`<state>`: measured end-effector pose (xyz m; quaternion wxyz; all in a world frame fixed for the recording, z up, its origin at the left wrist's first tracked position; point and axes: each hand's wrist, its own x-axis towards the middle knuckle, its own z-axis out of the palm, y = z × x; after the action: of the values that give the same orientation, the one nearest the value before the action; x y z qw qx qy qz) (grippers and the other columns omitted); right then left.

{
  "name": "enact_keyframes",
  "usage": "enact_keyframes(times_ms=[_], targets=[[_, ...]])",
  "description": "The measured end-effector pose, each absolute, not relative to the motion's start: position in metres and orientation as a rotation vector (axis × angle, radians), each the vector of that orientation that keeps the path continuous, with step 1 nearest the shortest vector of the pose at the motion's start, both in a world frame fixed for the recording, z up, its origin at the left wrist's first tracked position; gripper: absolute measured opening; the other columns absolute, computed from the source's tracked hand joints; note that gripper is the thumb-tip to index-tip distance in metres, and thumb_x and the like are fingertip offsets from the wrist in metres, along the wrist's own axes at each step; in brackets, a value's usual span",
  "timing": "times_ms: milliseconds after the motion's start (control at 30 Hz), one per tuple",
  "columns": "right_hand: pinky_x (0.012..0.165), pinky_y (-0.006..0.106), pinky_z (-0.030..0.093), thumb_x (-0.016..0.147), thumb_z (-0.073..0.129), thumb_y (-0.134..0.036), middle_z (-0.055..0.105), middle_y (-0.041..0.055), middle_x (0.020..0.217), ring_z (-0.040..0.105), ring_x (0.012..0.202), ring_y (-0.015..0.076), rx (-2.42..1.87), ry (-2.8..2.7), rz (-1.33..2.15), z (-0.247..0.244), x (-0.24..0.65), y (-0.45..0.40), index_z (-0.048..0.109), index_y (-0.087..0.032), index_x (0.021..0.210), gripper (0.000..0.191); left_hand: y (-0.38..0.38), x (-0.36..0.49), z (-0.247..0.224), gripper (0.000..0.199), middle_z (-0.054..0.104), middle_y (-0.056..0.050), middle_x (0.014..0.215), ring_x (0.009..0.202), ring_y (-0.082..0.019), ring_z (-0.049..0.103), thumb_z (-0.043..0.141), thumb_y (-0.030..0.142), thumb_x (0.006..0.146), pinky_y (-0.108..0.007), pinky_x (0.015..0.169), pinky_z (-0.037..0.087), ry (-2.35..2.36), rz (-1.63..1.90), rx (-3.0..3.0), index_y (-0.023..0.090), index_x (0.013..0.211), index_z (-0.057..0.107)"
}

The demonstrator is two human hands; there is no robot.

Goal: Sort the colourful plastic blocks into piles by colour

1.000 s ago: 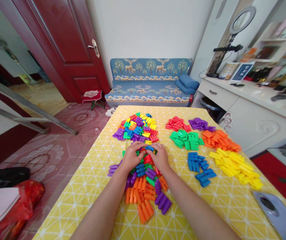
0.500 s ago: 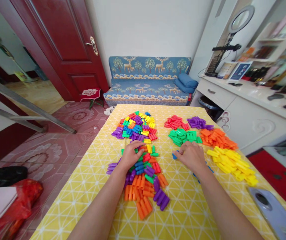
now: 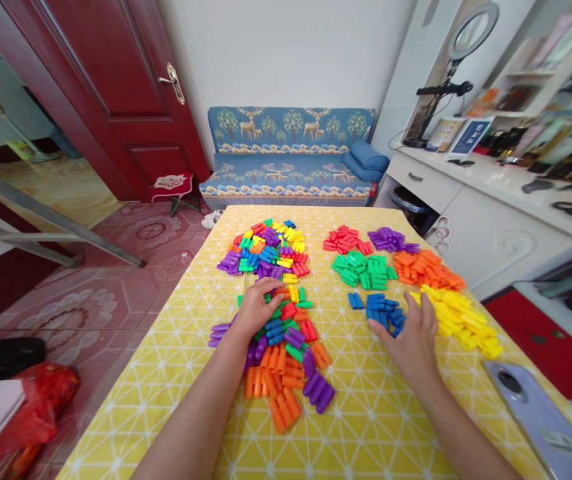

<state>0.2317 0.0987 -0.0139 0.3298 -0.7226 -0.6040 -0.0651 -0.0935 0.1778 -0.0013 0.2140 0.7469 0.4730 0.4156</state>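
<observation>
My right hand (image 3: 413,337) is open, with thumb and fingers spread around the near right side of a small heap of blue plastic pieces (image 3: 381,310). A separate blue piece (image 3: 355,301) lies just left of that heap. My left hand (image 3: 259,308) rests over the mixed-colour pieces, fingers stretched and thumb apart. Beneath and beside it are orange pieces (image 3: 277,360), purple pieces (image 3: 319,392) and a red piece (image 3: 309,330). Behind it lies another mixed pile (image 3: 266,250). The pieces look like short joined tubes; the left palm hides some of them.
Sorted heaps of red (image 3: 343,239), purple (image 3: 389,239), green (image 3: 363,270), orange (image 3: 426,270) and yellow pieces (image 3: 459,320) lie on the right. A phone (image 3: 541,420) rests near the right edge of the yellow tablecloth (image 3: 366,427). A sofa (image 3: 291,163) stands beyond.
My right hand has opened and moved right and back from the blue pieces, uncovering their heap. My left hand stays over the mixed pile. The whole view has shifted slightly.
</observation>
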Motion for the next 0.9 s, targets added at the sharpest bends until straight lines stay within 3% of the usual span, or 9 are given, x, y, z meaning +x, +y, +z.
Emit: enact_keyframes(times_ms=[100, 200, 500, 633, 767, 900], targets=[[0.107, 0.061, 0.022, 0.073, 0.06, -0.064, 0.004, 0.024, 0.157, 0.007, 0.143, 0.0437, -1.993, -1.588, -0.039, -0.033, 0.225, 0.086, 0.018, -0.015, 0.149, 0.101, 0.177, -0.094, -0.002, 0.021, 0.07, -0.005, 0.102, 0.099, -0.02, 0.064, 0.063, 0.019, 0.082, -0.036, 0.091, 0.051, 1.311, 1.151, 2.073, 0.021, 0.101, 0.071], [0.105, 0.065, 0.022, 0.073, 0.061, -0.063, -0.002, 0.0251, 0.157, 0.001, 0.144, 0.0454, -2.001, -1.601, -0.023, -0.041, 0.219, 0.09, 0.014, -0.015, 0.151, 0.103, 0.177, -0.094, -0.001, 0.021, 0.07, -0.005, 0.102, 0.099, -0.02, 0.064, 0.063, 0.019, 0.081, -0.036, 0.091, 0.051, 1.312, 1.154, 2.078, 0.022, 0.1, 0.072], [0.105, 0.066, 0.023, 0.083, 0.049, -0.062, -0.001, 0.0214, 0.159, 0.006, 0.144, 0.0445, -1.991, -1.72, -0.108, -0.033, 0.218, 0.113, 0.025, -0.017, 0.149, 0.083, 0.177, -0.094, 0.0, 0.021, 0.07, -0.006, 0.102, 0.099, -0.02, 0.064, 0.063, 0.018, 0.082, -0.036, 0.091, 0.051, 1.308, 1.15, 2.061, 0.021, 0.1, 0.072], [0.106, 0.059, 0.027, 0.086, 0.045, -0.061, 0.024, 0.0205, 0.154, 0.025, 0.14, 0.0378, -1.903, -1.693, -0.166, -0.02, 0.226, 0.118, 0.038, -0.017, 0.142, 0.072, 0.176, -0.093, 0.0, 0.02, 0.07, -0.006, 0.104, 0.1, -0.02, 0.064, 0.063, 0.017, 0.082, -0.036, 0.092, 0.05, 1.299, 1.151, 2.057, 0.02, 0.1, 0.072], [0.099, 0.047, 0.04, 0.086, 0.046, -0.06, 0.06, 0.0186, 0.122, 0.053, 0.116, 0.031, -1.788, -1.62, -0.106, -0.003, 0.246, 0.141, 0.056, -0.012, 0.124, 0.062, 0.176, -0.093, 0.001, 0.02, 0.07, -0.006, 0.102, 0.1, -0.021, 0.064, 0.063, 0.018, 0.082, -0.036, 0.091, 0.051, 1.313, 1.145, 2.062, 0.021, 0.1, 0.072], [0.09, 0.042, 0.047, 0.084, 0.048, -0.061, 0.07, 0.0115, 0.101, 0.063, 0.098, 0.0266, -1.755, -1.579, 0.228, 0.002, 0.261, 0.166, 0.068, -0.017, 0.1, 0.051, 0.176, -0.093, 0.004, 0.02, 0.07, -0.006, 0.102, 0.099, -0.021, 0.065, 0.063, 0.018, 0.082, -0.036, 0.091, 0.051, 1.32, 1.143, 2.057, 0.021, 0.099, 0.072]])
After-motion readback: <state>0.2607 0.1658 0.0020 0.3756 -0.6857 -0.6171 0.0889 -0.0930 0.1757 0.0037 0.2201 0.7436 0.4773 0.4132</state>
